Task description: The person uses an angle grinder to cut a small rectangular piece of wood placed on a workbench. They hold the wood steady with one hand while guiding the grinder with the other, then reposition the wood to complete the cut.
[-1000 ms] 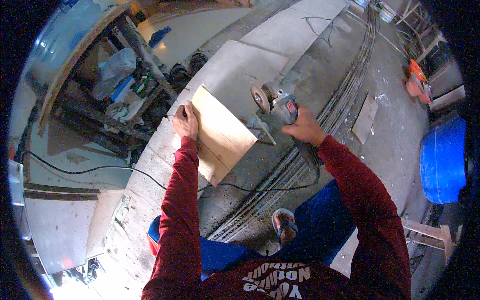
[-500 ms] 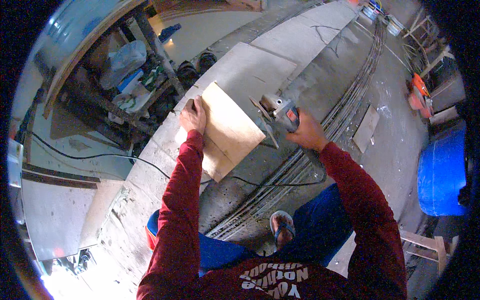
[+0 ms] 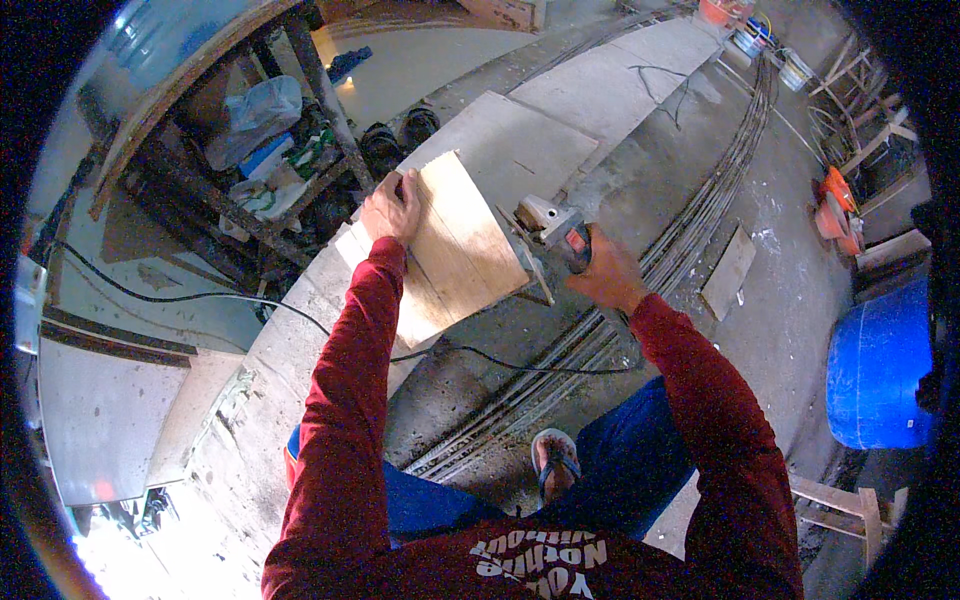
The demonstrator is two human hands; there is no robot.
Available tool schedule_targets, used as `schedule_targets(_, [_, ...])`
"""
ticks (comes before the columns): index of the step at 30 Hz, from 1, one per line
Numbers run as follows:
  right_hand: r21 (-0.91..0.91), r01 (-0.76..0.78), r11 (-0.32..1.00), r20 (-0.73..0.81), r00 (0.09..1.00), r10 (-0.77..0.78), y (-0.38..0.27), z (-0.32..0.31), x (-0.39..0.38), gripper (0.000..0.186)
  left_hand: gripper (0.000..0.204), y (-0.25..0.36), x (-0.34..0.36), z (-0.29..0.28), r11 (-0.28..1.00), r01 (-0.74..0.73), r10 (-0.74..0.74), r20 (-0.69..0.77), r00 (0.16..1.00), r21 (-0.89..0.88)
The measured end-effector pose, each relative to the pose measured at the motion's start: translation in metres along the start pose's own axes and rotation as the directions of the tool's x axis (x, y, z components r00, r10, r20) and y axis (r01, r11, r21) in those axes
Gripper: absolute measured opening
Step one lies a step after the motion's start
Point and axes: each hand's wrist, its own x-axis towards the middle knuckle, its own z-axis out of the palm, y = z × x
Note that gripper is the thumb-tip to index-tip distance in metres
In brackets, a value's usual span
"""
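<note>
My left hand (image 3: 391, 211) grips the left side of a pale wooden board (image 3: 460, 245), its fingers bent at the upper edge. The board lies tilted over a grey slab (image 3: 520, 140). In my right hand (image 3: 609, 273) is an angle grinder (image 3: 551, 222), with the fingers wrapped round its dark body. The grinder's disc (image 3: 537, 273) stands edge-on beside the board's right edge; whether they touch I cannot tell. A black cord (image 3: 500, 359) runs beneath the board and across toward my right arm.
Long thin metal rods (image 3: 710, 205) lie along the floor to the right, near a loose flat offcut (image 3: 729, 270). A blue barrel (image 3: 878, 365) stands far right. Cluttered shelving (image 3: 255, 120) is at the left. My sandalled foot (image 3: 555, 463) is below the rods.
The board has turned slightly, its top corner shifting up and right, and my left hand has moved up with it. The grinder sits a little lower and closer to the board.
</note>
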Motion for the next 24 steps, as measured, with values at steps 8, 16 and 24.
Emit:
schedule_targets(8, [0.106, -0.024, 0.994, 0.04, 0.999, 0.02, -0.015, -0.005, -0.001, 0.059, 0.041, -0.001, 0.003, -0.002, 0.995, -0.093, 0.098, -0.125, 0.987, 0.044])
schedule_targets(16, [0.115, -0.004, 0.993, 0.03, 1.0, 0.0, -0.019, -0.009, -0.006, 0.058, 0.04, -0.004, 0.013, -0.005, 0.995, -0.085, 0.093, -0.157, 0.983, 0.054])
schedule_targets(24, [0.145, 0.02, 0.989, -0.003, 1.0, -0.02, -0.018, -0.007, -0.01, 0.051, 0.045, -0.009, 0.022, -0.011, 0.995, -0.022, 0.037, -0.15, 0.988, 0.1])
